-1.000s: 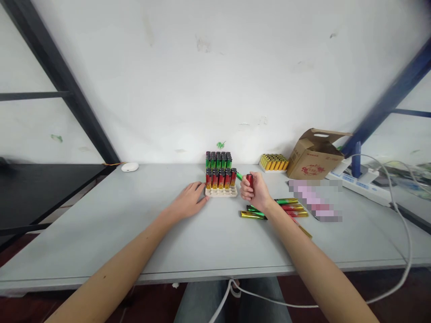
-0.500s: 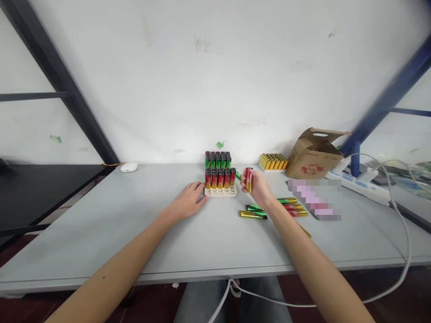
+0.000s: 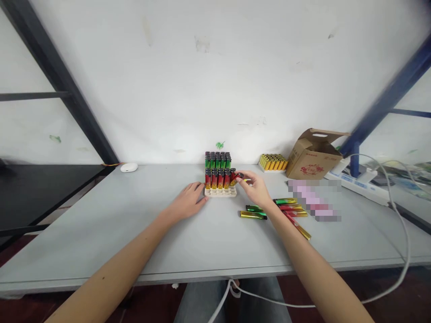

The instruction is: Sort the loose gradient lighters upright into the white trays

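My right hand (image 3: 253,186) pinches a red-and-gold lighter (image 3: 235,179), held tilted at the right side of a cream tray (image 3: 220,193) with holes. Several red-and-gold lighters (image 3: 217,179) stand upright in the tray's rear rows, black tops up; holes along its front are bare. My left hand (image 3: 191,198) lies on the table with fingers spread, fingertips at the tray's left edge. Behind stands a block of green lighters (image 3: 218,159). Loose green and gold lighters (image 3: 253,215) lie near my right forearm, beside loose red-and-gold ones (image 3: 296,224).
Against the wall at right sits a tray of yellow-gold lighters (image 3: 273,162), next to an open cardboard box (image 3: 313,157). A power strip (image 3: 360,184) with a white cable lies farther right, near a blurred pink item (image 3: 311,197). A white case (image 3: 129,167) rests at left.
My right hand has moved left to the tray, and the lighter in it has tilted. My left hand has stayed in place.
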`<state>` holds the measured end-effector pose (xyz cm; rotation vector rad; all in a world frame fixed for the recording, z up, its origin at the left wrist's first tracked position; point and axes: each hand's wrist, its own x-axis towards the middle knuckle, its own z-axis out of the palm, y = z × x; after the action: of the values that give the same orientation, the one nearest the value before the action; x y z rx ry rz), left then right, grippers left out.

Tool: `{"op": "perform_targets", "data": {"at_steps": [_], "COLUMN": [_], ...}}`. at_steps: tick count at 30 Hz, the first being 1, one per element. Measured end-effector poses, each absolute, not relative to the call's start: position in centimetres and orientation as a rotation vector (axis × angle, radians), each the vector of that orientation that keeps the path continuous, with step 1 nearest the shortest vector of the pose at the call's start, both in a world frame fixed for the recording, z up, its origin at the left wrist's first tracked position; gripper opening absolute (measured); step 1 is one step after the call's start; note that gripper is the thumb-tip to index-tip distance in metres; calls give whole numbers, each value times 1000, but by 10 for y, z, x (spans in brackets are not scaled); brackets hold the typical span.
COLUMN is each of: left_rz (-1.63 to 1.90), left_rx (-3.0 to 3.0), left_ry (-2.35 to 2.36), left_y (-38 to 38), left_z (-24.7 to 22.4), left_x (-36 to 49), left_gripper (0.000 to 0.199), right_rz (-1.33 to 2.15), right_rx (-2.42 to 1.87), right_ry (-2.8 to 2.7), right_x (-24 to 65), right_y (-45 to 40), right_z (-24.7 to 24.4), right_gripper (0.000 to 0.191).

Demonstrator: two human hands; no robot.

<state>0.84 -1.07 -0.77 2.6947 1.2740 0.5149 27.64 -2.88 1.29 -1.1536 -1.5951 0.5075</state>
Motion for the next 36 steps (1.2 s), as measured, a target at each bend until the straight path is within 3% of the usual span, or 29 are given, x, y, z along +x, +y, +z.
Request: {"op": "perform_targets", "data": {"at_steps": [10, 17, 30, 36], "left_rz": [518, 532, 531, 555], "left_rx": [2701, 2705, 2702, 2733], "left_ry": [1270, 1261, 1262, 1240], "left_y": [-9, -8, -8, -7], "left_z": [-10, -10, -11, -13], "left_x": [7, 8, 7, 7], "left_gripper": [42, 41, 43, 40], "right_rz": [332, -39, 233, 108], "right_rx": [-1195, -1331, -1354, -1682], "right_ry": [-1703, -1817, -1856, -1890], "right_x": [276, 279, 284, 272], "right_y": [-32, -32, -33, -41], "right_z": [9, 7, 7, 10], "right_gripper": [26, 31, 48, 54]}}
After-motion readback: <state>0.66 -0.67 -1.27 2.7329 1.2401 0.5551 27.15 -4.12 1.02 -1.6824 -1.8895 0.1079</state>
